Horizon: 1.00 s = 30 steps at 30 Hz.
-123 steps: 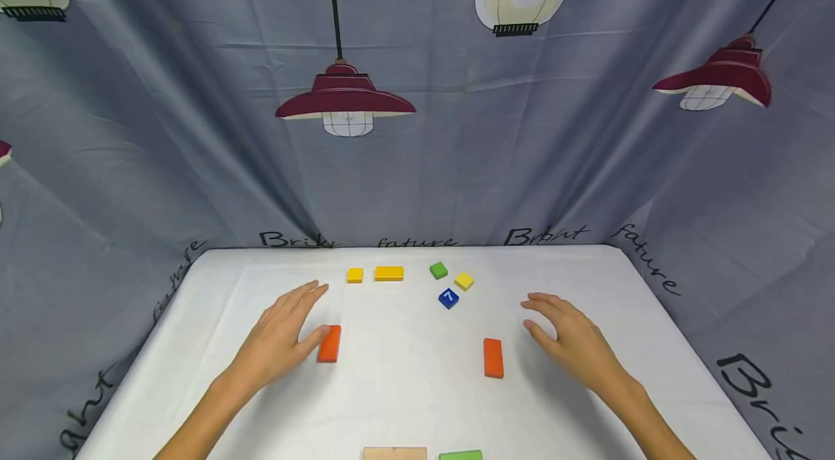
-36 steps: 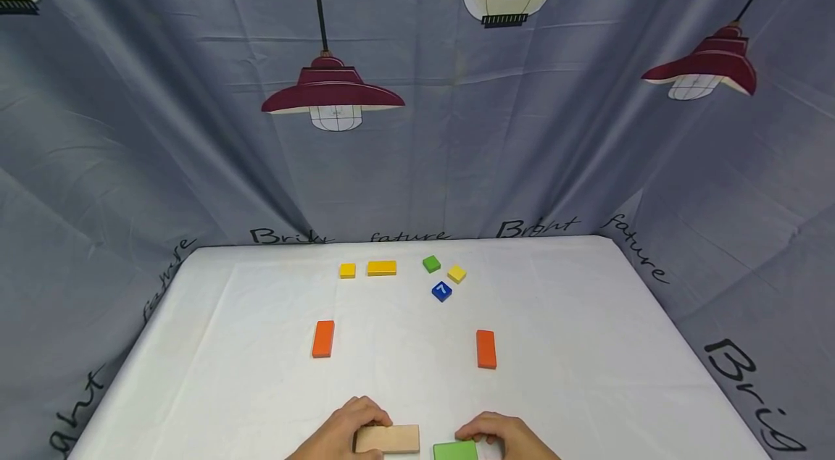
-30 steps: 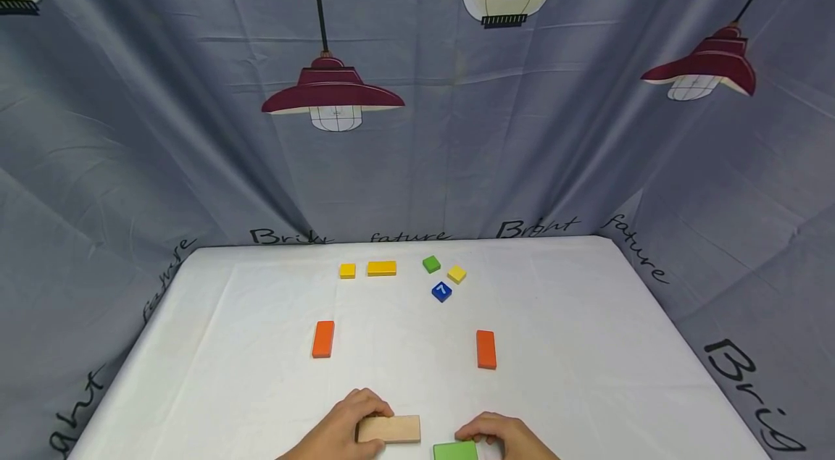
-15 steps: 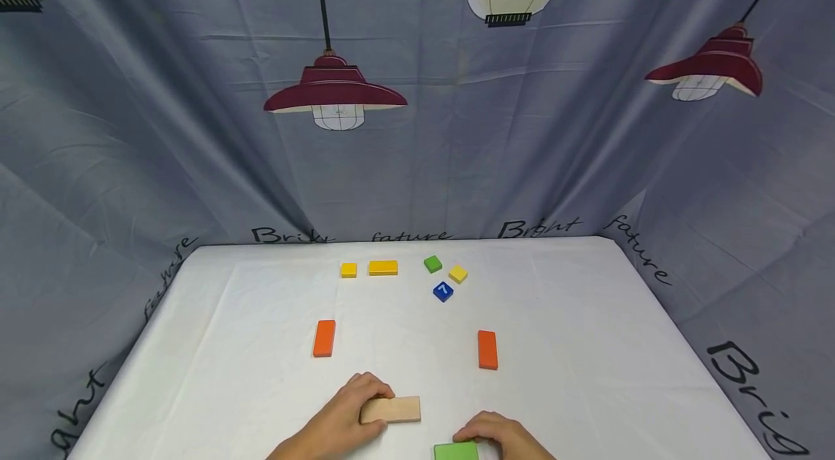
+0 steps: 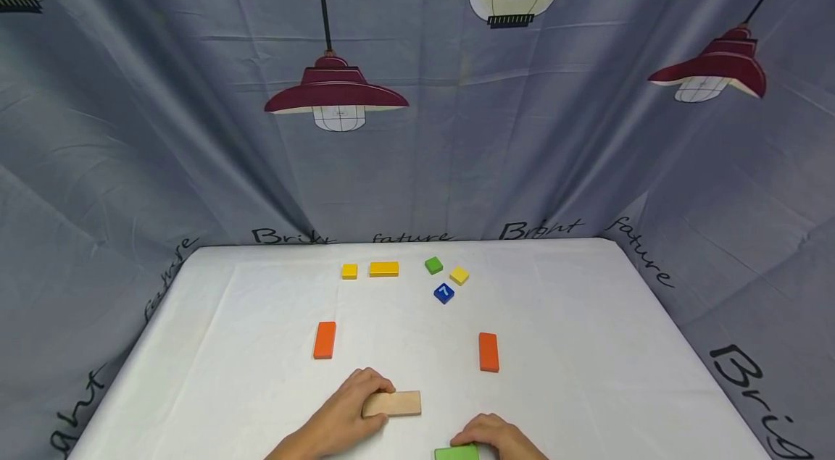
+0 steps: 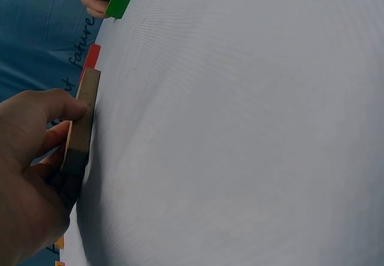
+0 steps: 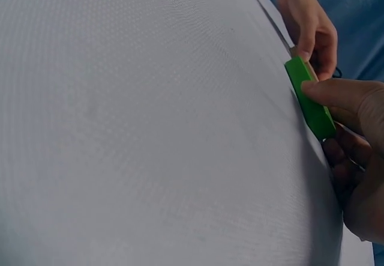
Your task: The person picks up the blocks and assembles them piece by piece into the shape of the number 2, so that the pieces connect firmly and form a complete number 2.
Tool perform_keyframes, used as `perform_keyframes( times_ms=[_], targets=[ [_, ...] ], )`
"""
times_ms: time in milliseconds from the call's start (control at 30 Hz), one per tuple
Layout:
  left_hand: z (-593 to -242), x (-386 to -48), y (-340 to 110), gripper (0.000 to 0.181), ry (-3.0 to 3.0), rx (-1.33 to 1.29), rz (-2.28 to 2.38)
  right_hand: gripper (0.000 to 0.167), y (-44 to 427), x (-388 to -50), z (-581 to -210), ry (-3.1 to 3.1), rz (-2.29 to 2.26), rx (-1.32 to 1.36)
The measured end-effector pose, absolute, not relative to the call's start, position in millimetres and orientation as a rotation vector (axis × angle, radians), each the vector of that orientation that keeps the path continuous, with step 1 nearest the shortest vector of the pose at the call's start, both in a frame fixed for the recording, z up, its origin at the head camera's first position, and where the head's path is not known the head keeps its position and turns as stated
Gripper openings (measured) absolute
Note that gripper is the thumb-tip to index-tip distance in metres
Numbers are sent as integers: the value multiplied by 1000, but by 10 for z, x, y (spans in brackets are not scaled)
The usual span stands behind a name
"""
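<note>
Near the front of the table, my left hand (image 5: 346,413) pinches the left end of a plain wooden block (image 5: 403,403) between thumb and fingers. In the left wrist view, the thumb lies on the near face of the wooden block (image 6: 84,116), with a shadow beside it on the cloth. At the bottom edge of the head view, my right hand (image 5: 499,435) is at a green block (image 5: 457,453), partly cut off. The right wrist view shows the right thumb on the face of the green block (image 7: 309,101) and the fingers curled behind it.
Two orange blocks lie apart ahead of the hands, one left (image 5: 325,340) and one right (image 5: 488,352). Farther back are a yellow square block (image 5: 349,272), a longer yellow block (image 5: 383,269), a small green block (image 5: 433,266), a yellow block (image 5: 459,276) and a blue block marked 7 (image 5: 444,293).
Both hands came from over the table's sides to the two front blocks and took hold. Since then my left hand has moved the wooden block forward, away from me; the right has barely moved.
</note>
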<state>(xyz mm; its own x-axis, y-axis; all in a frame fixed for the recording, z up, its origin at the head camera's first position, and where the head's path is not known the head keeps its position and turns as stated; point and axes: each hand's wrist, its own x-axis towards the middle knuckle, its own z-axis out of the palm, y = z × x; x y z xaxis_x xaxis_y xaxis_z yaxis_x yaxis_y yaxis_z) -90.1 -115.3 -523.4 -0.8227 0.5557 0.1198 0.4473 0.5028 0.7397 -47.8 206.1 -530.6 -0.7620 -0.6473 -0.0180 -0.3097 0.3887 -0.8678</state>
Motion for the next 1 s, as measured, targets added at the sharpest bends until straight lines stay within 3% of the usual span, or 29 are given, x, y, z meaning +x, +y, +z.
perform_keyframes(
  times_ms=[367, 833, 1000],
  targets=[
    [-5240, -891, -1146, 29, 2631, 895, 1224, 37, 2013, -488, -5218, 2281, -1370, -671],
    [-5222, -904, -1149, 28, 2601, 868, 1217, 33, 1952, -627, -5162, 2342, -1330, -415],
    [-5235, -905, -1150, 29, 2590, 866, 1232, 31, 1913, -689, -5164, 2436, -1260, -472]
  ],
)
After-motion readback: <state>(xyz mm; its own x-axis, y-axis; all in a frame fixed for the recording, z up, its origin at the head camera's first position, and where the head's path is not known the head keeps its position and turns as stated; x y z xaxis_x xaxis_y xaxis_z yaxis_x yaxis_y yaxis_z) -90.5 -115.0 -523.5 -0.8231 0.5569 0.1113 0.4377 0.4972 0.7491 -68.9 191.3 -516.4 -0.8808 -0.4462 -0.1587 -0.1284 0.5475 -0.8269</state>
